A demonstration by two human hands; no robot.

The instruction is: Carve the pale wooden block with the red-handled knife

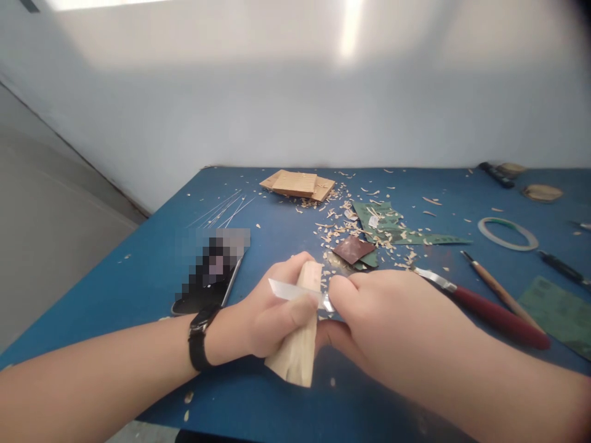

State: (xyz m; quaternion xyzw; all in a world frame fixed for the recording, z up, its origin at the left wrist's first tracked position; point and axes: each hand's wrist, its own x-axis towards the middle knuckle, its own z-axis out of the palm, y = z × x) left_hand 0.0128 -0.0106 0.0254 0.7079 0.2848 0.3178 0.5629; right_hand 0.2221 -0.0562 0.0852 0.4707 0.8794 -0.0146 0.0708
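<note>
My left hand is wrapped round a pale, partly carved piece of wood, which stands out above and below the fist. In my right hand is a carving knife; its blade lies across the upper part of the wood and points left. The left thumb rests against the blade's back. The knife's handle is hidden inside the right fist. Just beyond the hands lies a brown square of sandpaper among wood shavings.
A phone lies left. Wooden boards are stacked at the back. Green sandpaper is strewn with shavings. To the right lie a red-handled carving tool, a thin wooden-handled tool and a tape roll. A white wall closes the back.
</note>
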